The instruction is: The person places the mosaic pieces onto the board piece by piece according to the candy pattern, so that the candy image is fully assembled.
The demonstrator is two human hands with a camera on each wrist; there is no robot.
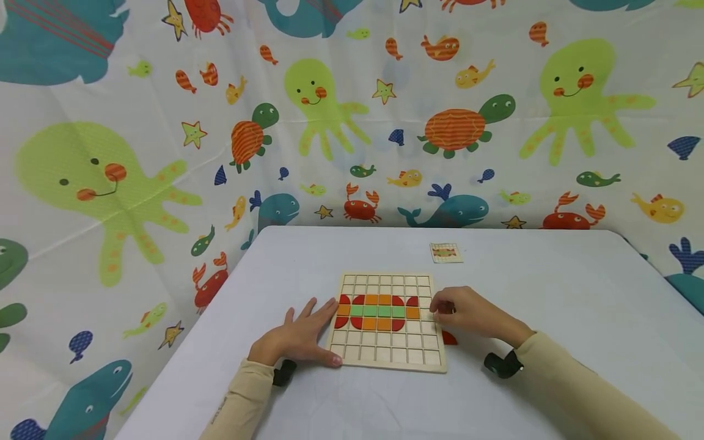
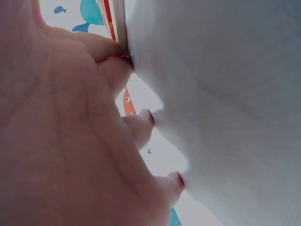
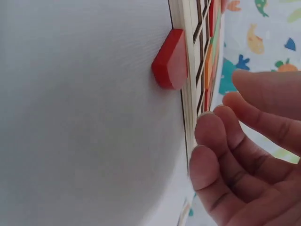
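Note:
A square wooden grid board (image 1: 385, 354) lies on the table with a pattern of red, orange and green tiles (image 1: 377, 311) set in its cells. My left hand (image 1: 299, 337) rests spread at the board's left side; its index finger and thumb touch the edge. In the left wrist view, the fingertips of the left hand (image 2: 70, 108) press on the white tabletop. Over the board's right edge is my right hand (image 1: 475, 313), fingers loosely bent, no tile visible in them. A loose red curved tile (image 3: 171, 61) lies against the board's right side, below that hand.
A small pattern card (image 1: 447, 253) showing a similar design lies farther back on the white table (image 1: 308, 256). Behind and to the left hangs a curtain (image 1: 352, 177) printed with sea animals. Both wrists carry black cameras (image 1: 503, 365).

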